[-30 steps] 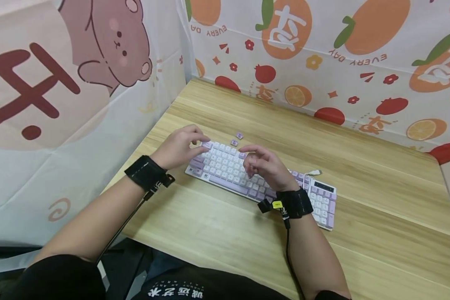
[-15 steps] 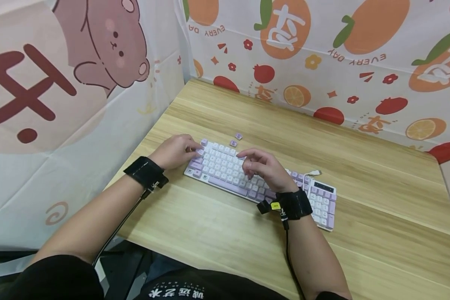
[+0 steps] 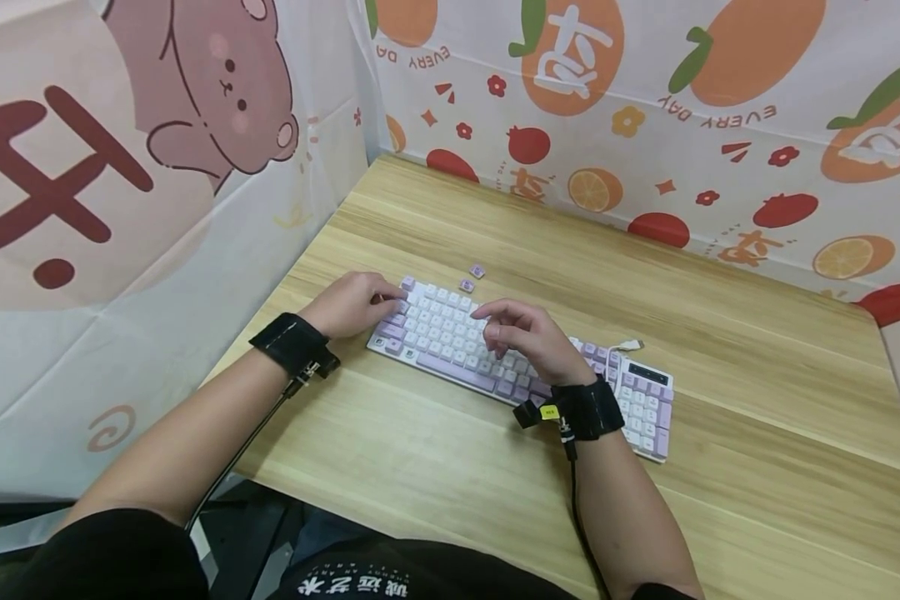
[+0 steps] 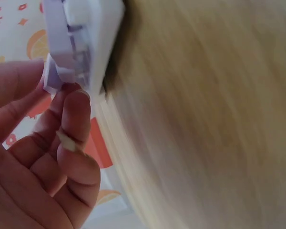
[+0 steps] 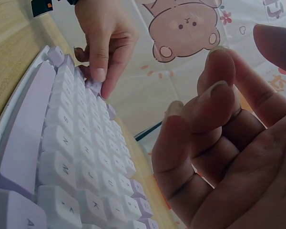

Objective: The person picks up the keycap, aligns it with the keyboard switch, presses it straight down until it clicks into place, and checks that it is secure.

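A white and lilac keyboard (image 3: pixel 450 329) lies at a slant on the wooden table. At its left edge my left hand (image 3: pixel 350 305) pinches a lilac keycap (image 5: pixel 93 86) between thumb and fingers. The left wrist view shows this keycap (image 4: pixel 52 78) tilted beside the neighbouring lilac keys, partly covered by the fingers. My right hand (image 3: pixel 528 335) hovers over the middle of the keyboard, fingers loosely curled and thumb apart, with nothing in it. Two loose lilac keycaps, one farther back (image 3: pixel 477 271) and one nearer (image 3: pixel 467 285), lie on the table just behind the keyboard.
A white cable with a USB plug (image 3: pixel 630 345) lies across the keyboard's right part, near a small dark panel (image 3: pixel 647 373). Printed cloths hang along the left side (image 3: pixel 292 242) and back (image 3: pixel 645 158) of the table (image 3: pixel 420 450).
My left hand has moved from the keyboard's back left corner down to its left edge, uncovering the corner key. My right hand has shifted slightly left. The two loose keycaps stay put.
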{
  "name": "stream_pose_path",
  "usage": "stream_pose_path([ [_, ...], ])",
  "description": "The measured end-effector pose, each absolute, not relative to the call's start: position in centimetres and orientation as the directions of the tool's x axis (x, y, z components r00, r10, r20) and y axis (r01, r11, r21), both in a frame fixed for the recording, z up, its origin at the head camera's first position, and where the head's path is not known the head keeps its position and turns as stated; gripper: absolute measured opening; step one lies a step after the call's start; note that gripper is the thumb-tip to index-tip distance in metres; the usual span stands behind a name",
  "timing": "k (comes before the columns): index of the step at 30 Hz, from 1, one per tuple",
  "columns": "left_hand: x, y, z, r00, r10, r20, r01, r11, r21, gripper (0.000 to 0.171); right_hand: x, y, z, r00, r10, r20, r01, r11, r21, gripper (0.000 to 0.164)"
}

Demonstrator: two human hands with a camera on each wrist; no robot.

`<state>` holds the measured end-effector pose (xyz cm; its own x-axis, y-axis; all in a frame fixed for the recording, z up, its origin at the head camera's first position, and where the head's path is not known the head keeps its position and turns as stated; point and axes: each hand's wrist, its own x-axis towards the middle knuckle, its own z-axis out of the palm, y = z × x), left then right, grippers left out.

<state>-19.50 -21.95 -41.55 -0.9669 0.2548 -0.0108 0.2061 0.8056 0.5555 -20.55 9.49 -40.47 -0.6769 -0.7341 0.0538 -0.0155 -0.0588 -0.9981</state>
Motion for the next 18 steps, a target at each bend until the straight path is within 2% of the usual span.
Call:
stream_pose_path([
  [5, -20.0, -22.1, -41.8, -0.985, 0.164, -0.058, 0.087, 0.756, 0.648, 0.016, -20.5, 9.4, -40.5, -0.680, -0.732, 0.044, -0.018, -0.044, -0.999, 0.030],
  [10, -20.7, -22.8, -42.0, -0.978, 0.093, -0.187, -0.082, 0.654, 0.752, 0.017, -20.4, 9.4, -40.6, -0.678, -0.734, 0.038, -0.025, -0.028, -0.999, 0.029],
  [15, -21.0, -23.3, -42.1, -0.961, 0.108, -0.256, -0.143, 0.599, 0.788, 0.023, -20.4, 9.4, -40.6, -0.681, -0.732, 0.019, -0.020, -0.007, -1.000, 0.026],
  [18, -21.0, -23.2, -42.1, -0.958, 0.110, -0.263, -0.152, 0.585, 0.797, 0.024, -20.4, 9.4, -40.6, -0.681, -0.732, 0.022, -0.030, -0.002, -1.000, 0.030],
])
